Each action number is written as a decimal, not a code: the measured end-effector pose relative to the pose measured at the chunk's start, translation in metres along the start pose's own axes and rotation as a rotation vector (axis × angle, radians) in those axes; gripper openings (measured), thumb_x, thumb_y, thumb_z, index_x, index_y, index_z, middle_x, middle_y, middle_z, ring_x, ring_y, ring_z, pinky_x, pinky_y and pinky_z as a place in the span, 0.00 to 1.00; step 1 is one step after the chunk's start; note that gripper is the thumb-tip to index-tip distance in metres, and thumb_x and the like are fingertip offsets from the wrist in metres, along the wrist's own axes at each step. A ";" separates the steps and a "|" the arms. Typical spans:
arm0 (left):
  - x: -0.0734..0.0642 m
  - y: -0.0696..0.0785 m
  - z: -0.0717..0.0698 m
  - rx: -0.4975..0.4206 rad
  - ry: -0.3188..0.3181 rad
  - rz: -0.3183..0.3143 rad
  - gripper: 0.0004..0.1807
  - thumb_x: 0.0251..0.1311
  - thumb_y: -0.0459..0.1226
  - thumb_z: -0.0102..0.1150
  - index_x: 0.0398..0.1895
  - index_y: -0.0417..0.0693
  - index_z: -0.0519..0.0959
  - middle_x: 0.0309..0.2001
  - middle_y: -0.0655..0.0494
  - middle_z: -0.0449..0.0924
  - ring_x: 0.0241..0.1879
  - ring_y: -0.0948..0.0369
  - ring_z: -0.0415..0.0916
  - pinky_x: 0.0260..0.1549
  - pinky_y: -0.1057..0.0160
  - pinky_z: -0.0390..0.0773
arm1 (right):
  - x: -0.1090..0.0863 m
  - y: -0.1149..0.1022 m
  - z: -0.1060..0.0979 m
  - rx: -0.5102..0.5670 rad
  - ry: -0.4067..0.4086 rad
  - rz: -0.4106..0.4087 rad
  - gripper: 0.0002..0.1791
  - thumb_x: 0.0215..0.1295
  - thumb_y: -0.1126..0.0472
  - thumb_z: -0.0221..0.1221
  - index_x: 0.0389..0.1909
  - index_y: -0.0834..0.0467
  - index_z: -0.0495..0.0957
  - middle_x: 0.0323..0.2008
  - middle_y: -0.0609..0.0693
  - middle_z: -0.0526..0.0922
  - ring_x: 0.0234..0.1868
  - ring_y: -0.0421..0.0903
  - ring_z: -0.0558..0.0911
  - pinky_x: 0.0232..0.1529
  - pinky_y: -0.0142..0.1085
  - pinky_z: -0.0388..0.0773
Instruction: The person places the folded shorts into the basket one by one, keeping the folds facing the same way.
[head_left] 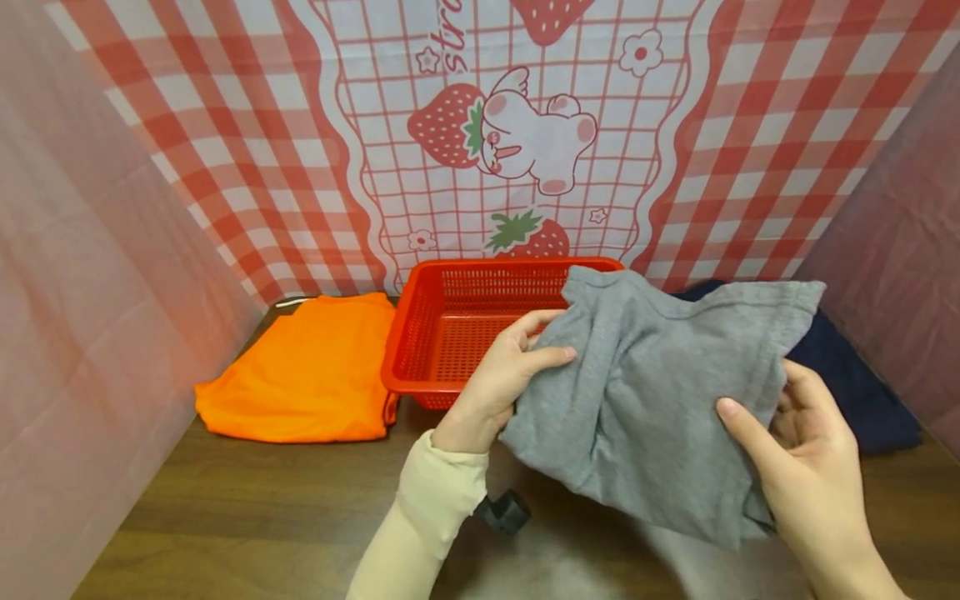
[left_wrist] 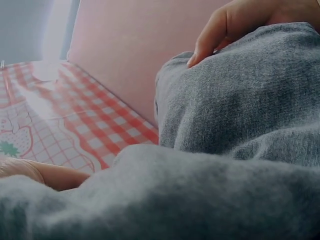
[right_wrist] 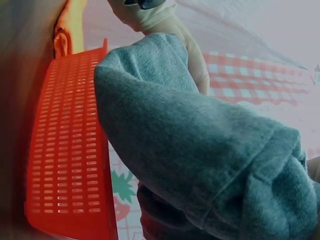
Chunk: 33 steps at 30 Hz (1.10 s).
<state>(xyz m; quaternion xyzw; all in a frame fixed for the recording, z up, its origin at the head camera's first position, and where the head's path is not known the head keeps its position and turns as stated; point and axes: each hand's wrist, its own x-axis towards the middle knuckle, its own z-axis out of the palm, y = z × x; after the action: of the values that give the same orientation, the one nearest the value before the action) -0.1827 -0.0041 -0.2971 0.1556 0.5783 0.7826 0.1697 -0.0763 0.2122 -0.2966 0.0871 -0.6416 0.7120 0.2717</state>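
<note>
Both hands hold a folded grey garment [head_left: 660, 400] up over the table, in front of a red plastic basket [head_left: 408, 333]. My left hand [head_left: 502, 375] grips its left side, thumb on the near face and fingers behind. On the right edge, my right hand [head_left: 813, 454] pinches the fabric with the thumb in front. In the left wrist view, soft grey folds [left_wrist: 240, 95] fill the lower right, below the right hand's fingers [left_wrist: 212, 37]. The garment [right_wrist: 185, 135] hangs beside the slotted basket wall [right_wrist: 70, 145] in the right wrist view.
Left of the basket lies a folded orange garment [head_left: 307, 375]. A navy garment [head_left: 847, 383] lies at the right, partly behind the grey one. A checked strawberry-print cloth [head_left: 480, 167] hangs behind the brown table [head_left: 300, 508]. Pale pink panels [head_left: 97, 275] close off both sides.
</note>
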 end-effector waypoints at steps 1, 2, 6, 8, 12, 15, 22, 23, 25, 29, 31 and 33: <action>0.000 0.001 -0.001 -0.003 -0.001 0.004 0.23 0.55 0.28 0.55 0.56 0.46 0.70 0.45 0.48 0.77 0.36 0.61 0.77 0.37 0.63 0.76 | 0.001 0.000 0.000 0.006 0.006 0.004 0.24 0.53 0.83 0.52 0.53 0.71 0.66 0.40 0.52 0.79 0.39 0.40 0.78 0.36 0.25 0.74; 0.000 0.001 -0.001 -0.007 -0.001 0.004 0.23 0.56 0.28 0.54 0.56 0.47 0.70 0.45 0.48 0.77 0.35 0.61 0.77 0.37 0.63 0.76 | 0.003 0.000 0.001 0.015 0.008 0.007 0.24 0.53 0.83 0.53 0.53 0.71 0.66 0.40 0.52 0.79 0.39 0.40 0.78 0.36 0.25 0.74; -0.001 0.005 -0.004 -0.012 0.010 0.002 0.21 0.58 0.30 0.52 0.57 0.47 0.70 0.42 0.52 0.78 0.33 0.62 0.77 0.35 0.65 0.76 | 0.008 0.003 0.003 0.060 -0.008 -0.003 0.23 0.53 0.83 0.52 0.53 0.71 0.67 0.40 0.53 0.79 0.39 0.41 0.78 0.35 0.25 0.75; 0.000 0.006 -0.005 -0.015 0.017 0.003 0.21 0.59 0.31 0.51 0.57 0.48 0.69 0.41 0.54 0.78 0.32 0.62 0.76 0.34 0.66 0.76 | 0.011 0.006 0.004 0.092 -0.026 -0.016 0.24 0.53 0.83 0.51 0.53 0.71 0.67 0.41 0.53 0.79 0.40 0.41 0.78 0.36 0.25 0.75; 0.000 0.008 -0.006 -0.015 0.045 0.023 0.21 0.60 0.31 0.51 0.58 0.47 0.69 0.41 0.54 0.77 0.33 0.64 0.76 0.35 0.66 0.75 | 0.017 0.009 0.007 0.131 -0.031 -0.026 0.23 0.53 0.84 0.51 0.52 0.70 0.68 0.40 0.54 0.79 0.40 0.42 0.78 0.36 0.26 0.75; 0.000 0.008 -0.007 -0.018 0.066 0.035 0.21 0.60 0.31 0.51 0.58 0.47 0.69 0.42 0.53 0.78 0.34 0.63 0.76 0.36 0.66 0.75 | 0.019 0.011 0.009 0.117 -0.024 -0.026 0.22 0.54 0.83 0.51 0.52 0.69 0.68 0.40 0.54 0.79 0.40 0.42 0.78 0.36 0.26 0.75; 0.002 0.007 -0.008 -0.039 0.091 0.044 0.21 0.60 0.32 0.50 0.58 0.47 0.69 0.41 0.53 0.77 0.33 0.64 0.76 0.35 0.66 0.74 | 0.028 0.016 0.009 0.177 -0.109 0.020 0.21 0.57 0.80 0.51 0.53 0.68 0.68 0.41 0.51 0.78 0.40 0.40 0.78 0.36 0.26 0.75; 0.002 0.007 -0.008 -0.040 0.096 0.042 0.20 0.60 0.32 0.50 0.58 0.47 0.69 0.40 0.54 0.77 0.33 0.64 0.76 0.34 0.67 0.74 | 0.029 0.017 0.008 0.192 -0.119 0.038 0.20 0.58 0.80 0.51 0.53 0.68 0.68 0.41 0.50 0.79 0.40 0.39 0.78 0.36 0.26 0.74; 0.001 0.008 -0.010 -0.036 0.109 0.039 0.20 0.60 0.32 0.50 0.57 0.46 0.69 0.38 0.55 0.77 0.31 0.64 0.76 0.33 0.67 0.74 | 0.032 0.019 0.008 0.205 -0.133 0.076 0.19 0.59 0.79 0.50 0.52 0.67 0.69 0.41 0.49 0.79 0.38 0.39 0.78 0.35 0.27 0.74; 0.001 0.009 -0.013 -0.031 0.132 0.044 0.19 0.61 0.32 0.50 0.57 0.46 0.70 0.37 0.56 0.77 0.31 0.64 0.75 0.34 0.67 0.74 | 0.035 0.022 0.008 0.238 -0.179 0.104 0.21 0.60 0.79 0.48 0.54 0.66 0.68 0.42 0.49 0.79 0.39 0.40 0.78 0.36 0.29 0.74; 0.001 0.010 -0.014 -0.031 0.153 0.055 0.19 0.60 0.33 0.50 0.56 0.46 0.70 0.37 0.56 0.77 0.31 0.64 0.75 0.35 0.67 0.74 | 0.036 0.024 0.009 0.282 -0.241 0.104 0.22 0.60 0.80 0.45 0.56 0.66 0.66 0.43 0.50 0.79 0.40 0.41 0.78 0.37 0.30 0.75; 0.002 0.010 -0.015 -0.044 0.169 0.071 0.19 0.60 0.32 0.50 0.56 0.46 0.70 0.38 0.56 0.77 0.32 0.63 0.75 0.35 0.67 0.73 | 0.038 0.024 0.010 0.318 -0.312 0.100 0.23 0.61 0.81 0.43 0.57 0.66 0.64 0.44 0.51 0.78 0.40 0.42 0.79 0.37 0.31 0.76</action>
<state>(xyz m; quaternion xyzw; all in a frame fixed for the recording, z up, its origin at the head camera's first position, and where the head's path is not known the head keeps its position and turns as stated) -0.1915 -0.0189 -0.2915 0.1057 0.5675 0.8110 0.0957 -0.1223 0.2122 -0.2980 0.2062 -0.5589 0.7947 0.1165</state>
